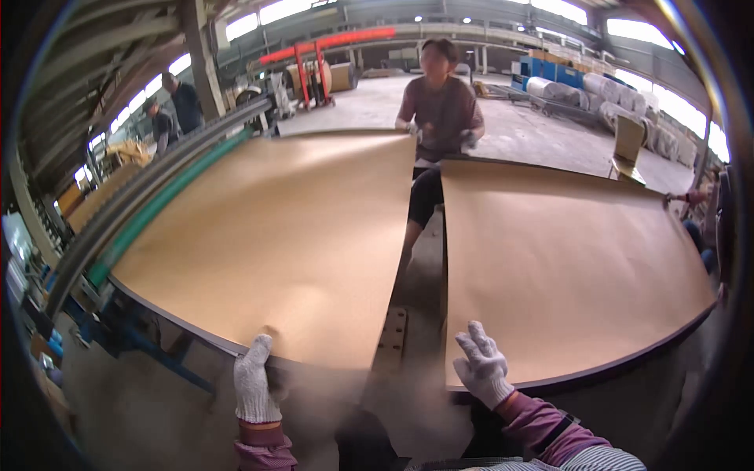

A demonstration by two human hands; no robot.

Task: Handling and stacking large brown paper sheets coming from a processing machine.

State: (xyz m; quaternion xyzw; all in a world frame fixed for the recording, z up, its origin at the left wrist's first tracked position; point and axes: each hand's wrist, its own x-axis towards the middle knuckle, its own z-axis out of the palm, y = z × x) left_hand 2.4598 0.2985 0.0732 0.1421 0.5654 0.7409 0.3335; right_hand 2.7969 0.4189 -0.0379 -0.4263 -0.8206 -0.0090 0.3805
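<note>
A large brown paper sheet (290,235) spreads out at the left, its near edge reaching my left hand (256,381). That hand wears a white knitted glove and grips the sheet's edge, where the paper dimples slightly by the fingertip; fingers under the edge are hidden. At the right, a second brown paper sheet (565,267) lies on a dark-edged stack or table; I cannot tell which. My right hand (482,366), gloved too, rests on or just over that sheet's near left corner with its fingers apart.
A co-worker (441,106) faces me across the gap between the sheets. A green roller (173,188) borders the left sheet. Another person's hand (691,196) is at the right sheet's far corner. A chair (627,153), wrapped rolls (554,90) and a red lifting frame (314,74) stand beyond.
</note>
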